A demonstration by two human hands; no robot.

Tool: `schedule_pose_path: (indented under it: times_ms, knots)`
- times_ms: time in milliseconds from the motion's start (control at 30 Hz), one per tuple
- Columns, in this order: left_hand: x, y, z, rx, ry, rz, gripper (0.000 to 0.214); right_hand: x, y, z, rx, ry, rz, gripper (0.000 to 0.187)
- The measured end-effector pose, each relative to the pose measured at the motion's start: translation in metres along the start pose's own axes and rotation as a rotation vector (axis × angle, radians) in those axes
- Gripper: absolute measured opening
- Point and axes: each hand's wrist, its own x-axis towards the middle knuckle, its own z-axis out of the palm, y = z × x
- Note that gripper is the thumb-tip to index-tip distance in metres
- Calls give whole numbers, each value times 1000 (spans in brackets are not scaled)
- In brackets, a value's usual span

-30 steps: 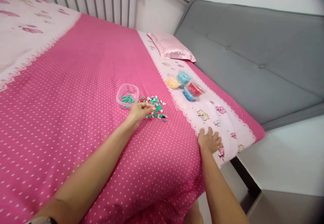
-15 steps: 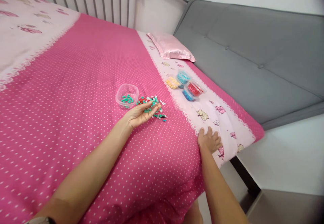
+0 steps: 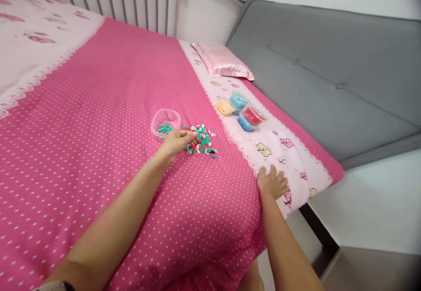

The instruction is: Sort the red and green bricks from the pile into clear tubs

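Observation:
A pile of small green, red and white beads (image 3: 201,142) lies on the pink dotted bedsheet (image 3: 98,115). My left hand (image 3: 176,142) sits at the pile's left edge, fingers curled and pinched together over the beads; what they hold is too small to make out. Just behind it stands a clear plastic tub (image 3: 165,122) with a few green beads inside. My right hand (image 3: 272,183) rests flat on the bed's near edge, fingers spread, holding nothing.
Several small clear tubs of yellow, blue and red beads (image 3: 241,109) stand to the right on the white patterned strip. A pink pillow (image 3: 222,61) lies farther back. A grey padded headboard (image 3: 329,72) runs along the right. The floor drops off beyond the bed corner.
My left hand, palm-up and open over the pile half a second ago, has turned over and closed its fingers at the pile's left edge. The right hand has not moved.

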Motion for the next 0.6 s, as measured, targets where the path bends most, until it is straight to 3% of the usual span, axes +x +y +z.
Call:
schedule_pose_path:
  times_ms: [133, 300, 600]
  knots:
    - [0, 1, -7, 444, 128, 102, 10, 0, 0, 1, 2, 13, -6, 57]
    - [-3, -5, -7, 856, 160, 113, 29, 0, 1, 1, 5, 29, -12, 56]
    - [-1, -17, 0, 1127, 121, 67, 35, 0, 0, 1, 0, 22, -10, 56]
